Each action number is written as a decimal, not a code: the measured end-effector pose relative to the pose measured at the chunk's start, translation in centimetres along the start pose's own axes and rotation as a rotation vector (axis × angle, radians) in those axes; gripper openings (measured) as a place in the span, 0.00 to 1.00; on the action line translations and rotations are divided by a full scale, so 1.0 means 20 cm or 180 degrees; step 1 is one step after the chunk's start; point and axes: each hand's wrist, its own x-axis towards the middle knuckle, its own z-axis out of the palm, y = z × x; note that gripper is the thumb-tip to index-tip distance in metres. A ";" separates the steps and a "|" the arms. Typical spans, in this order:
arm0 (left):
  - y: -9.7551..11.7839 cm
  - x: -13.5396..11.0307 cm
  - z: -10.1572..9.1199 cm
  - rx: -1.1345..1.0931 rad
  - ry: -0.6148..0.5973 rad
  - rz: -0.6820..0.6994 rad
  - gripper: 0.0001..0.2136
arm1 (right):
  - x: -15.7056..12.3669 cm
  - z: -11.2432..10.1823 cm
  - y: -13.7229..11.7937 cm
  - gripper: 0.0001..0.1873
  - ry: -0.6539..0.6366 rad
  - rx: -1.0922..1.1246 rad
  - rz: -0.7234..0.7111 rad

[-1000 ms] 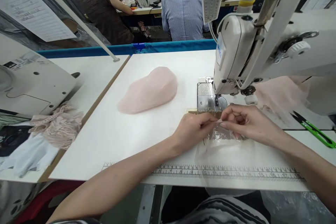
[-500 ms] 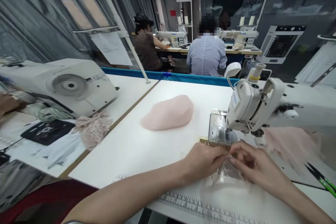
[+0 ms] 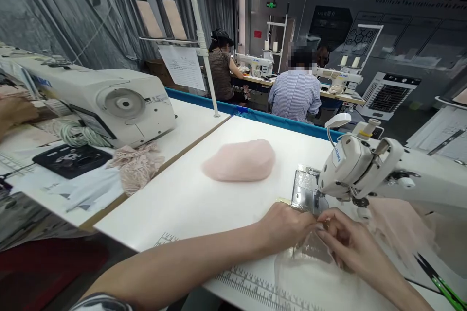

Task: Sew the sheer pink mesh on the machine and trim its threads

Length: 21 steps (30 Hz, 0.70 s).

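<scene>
In the head view, my left hand (image 3: pixel 286 227) and my right hand (image 3: pixel 352 238) meet just in front of the sewing machine (image 3: pixel 341 163). Both are closed, fingertips pinching a thin, sheer pale fabric (image 3: pixel 304 274) that hangs down over the table's front edge. The fingertips hide the exact spot they grip. Beyond them lies the shiny metal needle plate (image 3: pixel 302 188), under the machine's head. A flat piece of pink fabric (image 3: pixel 241 160) rests on the white table, left of the machine. More pink fabric (image 3: pixel 396 223) lies right of the needle area.
Green-handled scissors (image 3: pixel 441 282) lie at the right edge. Ruler markings (image 3: pixel 251 284) run along the table's front. On the left stand another sewing machine (image 3: pixel 127 107), lace fabric (image 3: pixel 140 163) and a black item (image 3: pixel 71 159). Another person's hand (image 3: pixel 16 114) shows far left; two people (image 3: pixel 295 90) sit ahead.
The camera view has tilted and shifted, so the surroundings sit lower and farther right. My hands keep their pinch at nearly the same place by the needle plate.
</scene>
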 end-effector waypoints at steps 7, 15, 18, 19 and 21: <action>0.00 0.00 0.01 0.0052 0.0015 -0.0075 0.15 | 0.01 -0.04 -0.02 0.12 -0.0152 -0.0285 -0.0036; 0.01 0.01 0.01 0.0366 0.0270 0.0072 0.16 | 0.02 -0.02 0.02 0.11 -0.0236 -0.0151 -0.0171; 0.01 0.02 0.00 0.0375 0.0235 0.0166 0.14 | 0.01 -0.03 0.04 0.10 -0.0163 -0.0139 -0.0276; 0.02 0.02 0.00 0.0350 0.0222 0.0211 0.14 | 0.00 -0.03 0.05 0.09 -0.0127 -0.0142 -0.0325; 0.02 0.03 -0.01 0.0281 0.0180 0.0292 0.12 | -0.01 -0.03 0.06 0.08 -0.0028 -0.0167 -0.0473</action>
